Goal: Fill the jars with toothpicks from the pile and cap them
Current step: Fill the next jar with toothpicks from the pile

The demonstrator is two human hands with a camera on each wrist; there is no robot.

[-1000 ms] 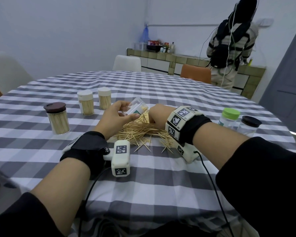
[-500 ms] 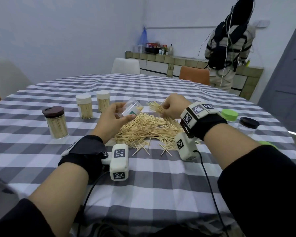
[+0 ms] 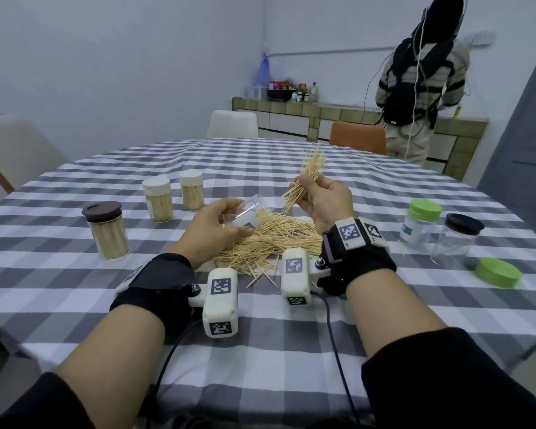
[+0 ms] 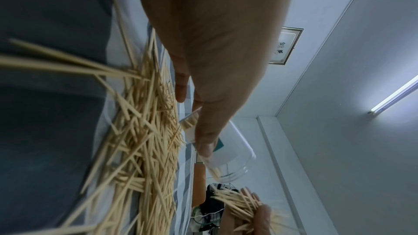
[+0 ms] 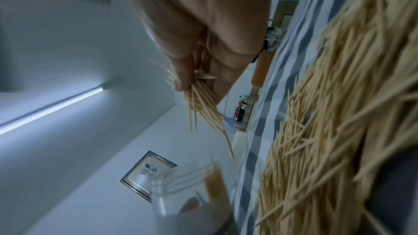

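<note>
Right hand (image 3: 324,201) is up with a bundle of toothpicks (image 3: 307,178) pinched between thumb and fingers, long axis slanting, lower tips aimed down and left. Just below-left of that grip, the left hand (image 3: 215,226) wraps the open jar (image 3: 251,213), tilted with its mouth toward the bundle (some sticks already inside). The pile (image 3: 270,243) lies under both hands on the checked tablecloth (image 3: 276,335). Chairs and a counter stand well beyond the table.

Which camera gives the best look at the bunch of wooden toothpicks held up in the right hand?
The head view: the whole bunch of pale wooden toothpicks fans from the right hand. The right wrist view shows only blurred tips below the thumb; the left wrist view catches it small in a corner.
</note>
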